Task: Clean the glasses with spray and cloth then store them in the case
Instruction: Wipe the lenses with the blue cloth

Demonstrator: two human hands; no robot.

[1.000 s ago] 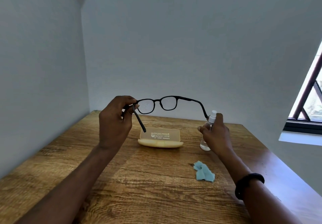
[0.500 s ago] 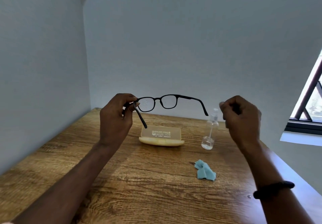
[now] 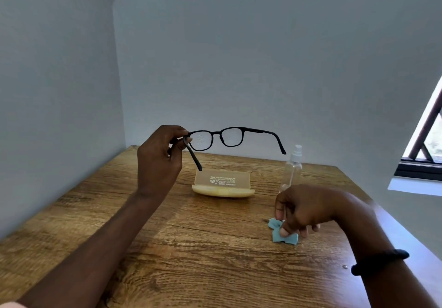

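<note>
Holding glasses: the black-framed glasses (image 3: 216, 134) are in the air over the far half of the table (image 3: 191, 259), temples unfolded. Fine droplets show on the lens next to the holding hand. I cannot tell whether the other lens is wet.
Left hand: the left hand (image 3: 159, 161) pinches the frame at its hinge corner, thumb against curled fingers.
Right hand: the right hand (image 3: 303, 208) is down on the wood, thumb and curled fingertips pinching the blue cloth (image 3: 284, 238). The cloth is crumpled and not yet lifted.
Step (judged): picking up the cloth to wipe the sprayed lens.
Method: gather enough cloth to cover both faces of a lens. Keep the left pinch on the frame, off the glass. Wipe lightly and support the rim so the hinge takes no twist.
Spray bottle: the spray bottle (image 3: 295, 166) stands upright just behind the right hand, near the free temple tip.
Case: the beige case (image 3: 222, 184) lies open below the glasses, lid raised.
Obstruction (judged): the light bottle sits close to the lift path, and a knuckle could tip it.
Also: a black band (image 3: 380, 261) is on the right wrist.
</note>
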